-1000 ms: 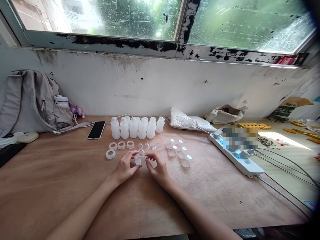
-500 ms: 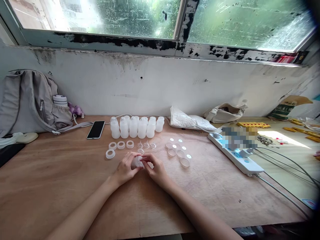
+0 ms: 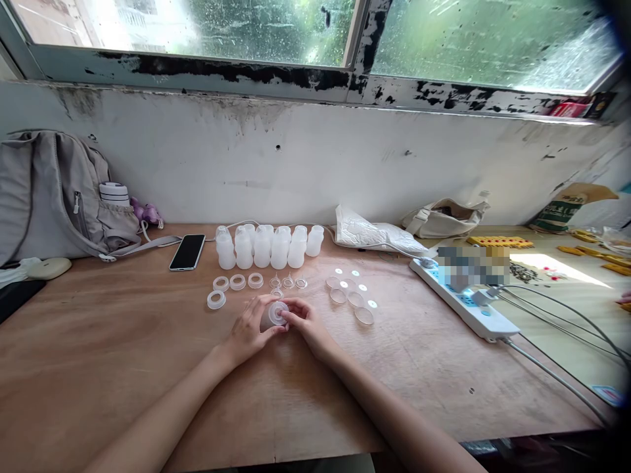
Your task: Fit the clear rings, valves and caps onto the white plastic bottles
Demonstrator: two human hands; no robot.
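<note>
Tilted toward me above the table, a small translucent bottle [image 3: 267,318] is wrapped by my left hand [image 3: 251,326]. Its mouth faces up, and a clear round teat [image 3: 277,311] appears to sit there. The fingers of my right hand [image 3: 304,324] are closed at the middle of that round piece; how much they grip is partly hidden. Just beyond my hands lie several clear teats [image 3: 288,282], one partly covered by my fingers. To their left are several white screw rings [image 3: 216,300].
Several frosted bottles [image 3: 263,249] stand in rows at the back. Clear round caps [image 3: 364,316] and small white discs [image 3: 373,304] lie to the right. A phone [image 3: 187,252], a grey backpack [image 3: 54,190], a white packet [image 3: 369,233] and a power strip [image 3: 463,302] with cables surround the area.
The bottle has tipped so its mouth now faces me more, where its ridged neck showed before. My right fingers have shifted onto the round piece at the mouth.
</note>
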